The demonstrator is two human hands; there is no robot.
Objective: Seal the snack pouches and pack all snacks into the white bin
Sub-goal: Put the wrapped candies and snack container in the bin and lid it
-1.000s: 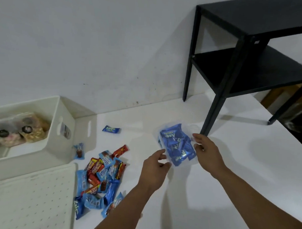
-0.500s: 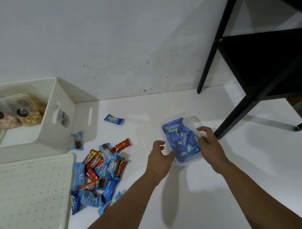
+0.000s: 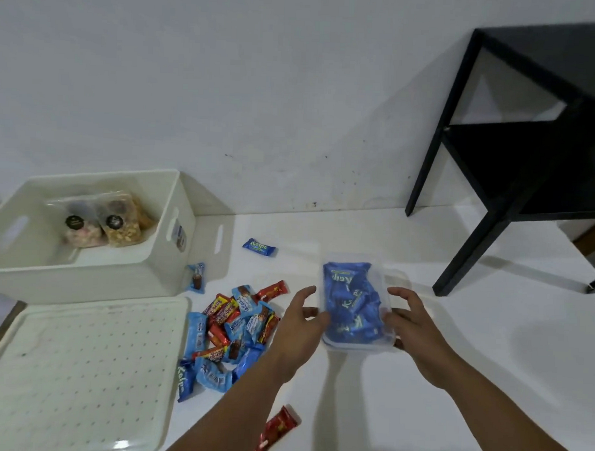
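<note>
Right of centre in the frame, your hands are pinching the clear pouch of blue snacks above the surface; if unsealed, tilting risks it spilling before reaching the white bin.

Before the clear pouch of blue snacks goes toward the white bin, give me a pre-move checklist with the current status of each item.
1. Both hands on the clear pouch: ok; left hand and right hand flank it.
2. Pouch seal closed: cannot tell; the top edge is too blurred.
3. Room in the white bin: ok; only two snack bags at the back.
4. Bin opening uncovered: ok; the lid lies flat in front of it.
5. Path to the bin: not ok; the loose snack pile lies between.
6. All snacks packed: not ok; a red bar lies near the forearm.
</note>
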